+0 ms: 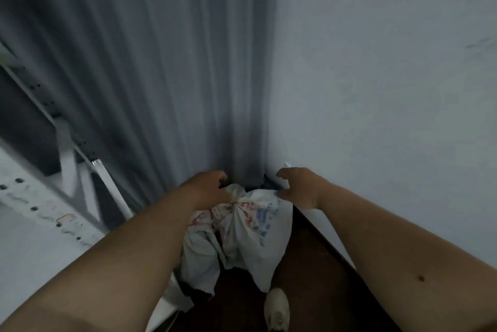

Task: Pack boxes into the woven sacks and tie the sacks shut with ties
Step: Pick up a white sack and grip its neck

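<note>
- The left hand [212, 186] is seen just below frame centre, fingers curled down onto the gathered neck of the woven sack [250, 234]; the neck appears to be gripped, though the fingertips are hidden behind the bunched cloth.
- The right hand [298, 187] is held at about 3 o'clock from the sack's neck, fingers loosely bent and spread, thumb apart; its lower fingertips are seen touching the sack's upper right edge, and nothing is clasped in it.
- The sack, white with blurred red and blue print, is stood on the dark floor [317, 264] in the corner, below both hands, its top drawn into a knot-like bunch. Whether a tie is around it cannot be told.
- The sack is hemmed in by a grey curtain [150, 76] at 12 o'clock and a pale wall [390, 89] at 3 o'clock, whose base runs down toward 5 o'clock.
- A white perforated metal frame [67, 170] is set at 9 o'clock, and open floor is left only toward 6 o'clock.
- A light shoe [277, 310] is seen at 6 o'clock, just below the sack's bottom corner.
- Loose white sacking at 7 o'clock is partly covered by the left forearm; no boxes can be made out, and the whole view is motion-blurred.
</note>
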